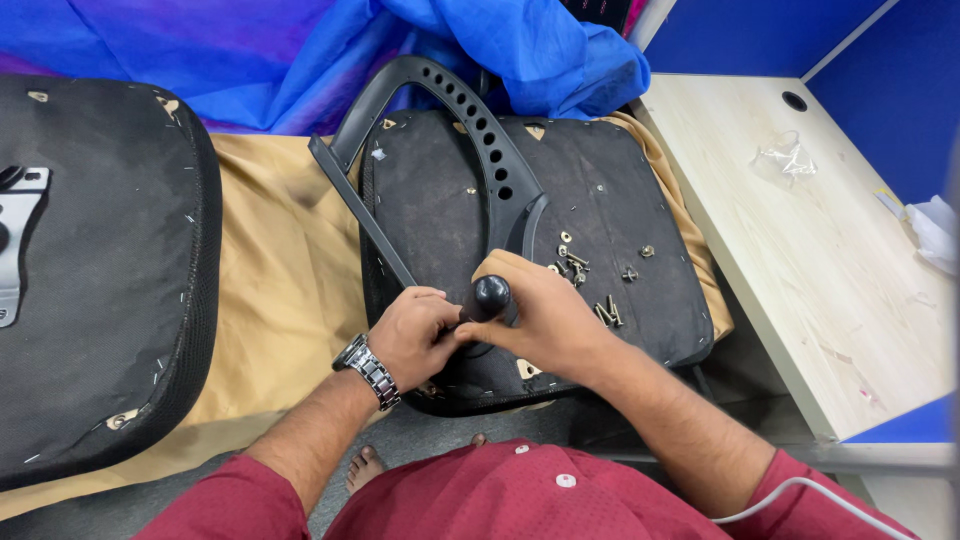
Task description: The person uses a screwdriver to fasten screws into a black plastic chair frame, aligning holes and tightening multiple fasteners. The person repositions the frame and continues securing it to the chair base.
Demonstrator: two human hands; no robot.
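Tan cloth (285, 270) over floor; wooden desk (810, 250) right, blue partition (900, 90).

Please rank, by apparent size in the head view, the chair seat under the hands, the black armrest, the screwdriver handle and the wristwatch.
1. Chair seat
2. Black armrest
3 and 4. Screwdriver handle and wristwatch: they look alike, so no ranking.
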